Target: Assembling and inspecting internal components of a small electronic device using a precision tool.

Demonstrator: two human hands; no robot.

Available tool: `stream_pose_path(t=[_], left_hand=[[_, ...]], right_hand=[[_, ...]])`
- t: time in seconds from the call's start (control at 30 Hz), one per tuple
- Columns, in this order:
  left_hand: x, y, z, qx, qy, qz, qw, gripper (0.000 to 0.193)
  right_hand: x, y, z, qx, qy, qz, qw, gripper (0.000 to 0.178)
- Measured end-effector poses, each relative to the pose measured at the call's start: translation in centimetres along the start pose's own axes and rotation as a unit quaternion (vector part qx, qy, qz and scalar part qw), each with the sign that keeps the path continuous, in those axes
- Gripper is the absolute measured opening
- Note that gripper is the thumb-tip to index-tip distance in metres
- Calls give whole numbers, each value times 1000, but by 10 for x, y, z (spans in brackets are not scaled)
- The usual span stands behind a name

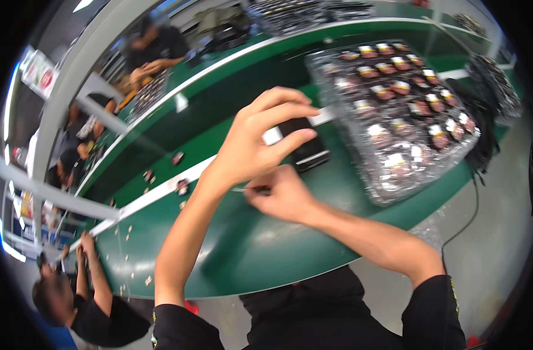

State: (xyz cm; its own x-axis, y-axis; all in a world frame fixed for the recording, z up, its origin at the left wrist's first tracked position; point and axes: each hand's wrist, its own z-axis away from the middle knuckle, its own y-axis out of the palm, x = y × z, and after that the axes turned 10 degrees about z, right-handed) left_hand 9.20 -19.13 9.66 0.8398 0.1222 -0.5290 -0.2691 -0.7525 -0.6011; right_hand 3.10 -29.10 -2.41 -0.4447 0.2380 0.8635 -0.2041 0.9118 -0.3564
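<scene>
My left hand (257,140) is raised over the green bench, thumb and fingers curved and apart. Behind its fingers stands a black box-shaped block (310,153), partly covered by the hand; a white patch shows between thumb and fingers, and I cannot tell what it belongs to. Just below, my right hand (284,195) is closed, with something small and dark at its curled fingers, too hidden to name. To the right lies a clear plastic tray (374,184) holding several small round parts with copper-coloured centres and white tabs.
A white strip (161,189) runs along the green bench (231,256), with a small dark part (182,186) on it. Two similar parts lie beyond, and small pale scraps are scattered at the left. Other people work at far left; stacked trays (494,87) sit at far right.
</scene>
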Motion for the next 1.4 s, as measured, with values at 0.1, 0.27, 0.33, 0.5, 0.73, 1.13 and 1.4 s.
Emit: stream_pose_path(t=[0.1, 0.27, 0.33, 0.5, 0.73, 1.13, 1.4], left_hand=[[16, -58, 102, -53, -178, -87, 979, 28], [11, -126, 222, -99, -324, -243, 909, 45], [1, -133, 239, -101, -408, -213, 882, 53], [12, -126, 275, -152, -384, -218, 884, 64], [15, -108, 263, -130, -313, -146, 929, 65], [-6, -95, 263, -78, -299, -41, 950, 49], [-24, -60, 249, -6, -265, 1, 964, 51]], right_hand=[[-6, 11, -4, -27, -50, 44, 997, 12], [2, 11, -3, -4, -31, 40, 999, 12], [2, 10, -4, -9, -21, 60, 998, 12], [14, 12, -4, 18, 5, 95, 995, 13], [16, 12, -5, 19, 34, 110, 993, 13], [20, 17, 3, 25, 69, 38, 997, 12], [32, 23, 10, 110, 78, 13, 991, 7]])
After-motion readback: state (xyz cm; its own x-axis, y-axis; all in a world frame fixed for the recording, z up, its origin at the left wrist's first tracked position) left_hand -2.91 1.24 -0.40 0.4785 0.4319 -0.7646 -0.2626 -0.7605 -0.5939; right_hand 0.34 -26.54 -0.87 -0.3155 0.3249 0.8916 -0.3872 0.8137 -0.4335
